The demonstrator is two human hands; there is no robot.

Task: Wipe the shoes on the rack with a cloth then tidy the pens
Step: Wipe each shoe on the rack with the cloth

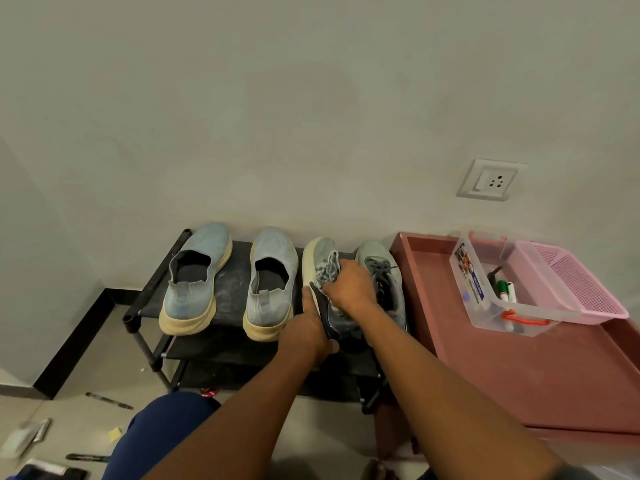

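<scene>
Left hand (306, 332) gripping tilted grey lace-up mesh sneaker (320, 271) at its heel edge, right hand (349, 285) pressing bunched grey cloth (329, 270) (fingers curled) onto it, black rack (228, 306) beneath.

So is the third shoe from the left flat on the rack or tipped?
Tipped. The laced shoe is rolled onto its side, pale sole facing left, gripped by the left hand; the right hand covers its laces.

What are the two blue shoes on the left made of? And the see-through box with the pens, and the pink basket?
The two blue slip-on shoes look like soft knitted fabric, matt and finely textured, on thick cream soles, probably rubber or foam. The clear box seems to be hard glossy plastic, since the markers show through it. The pink basket looks like moulded plastic with a mesh of small holes.
</scene>
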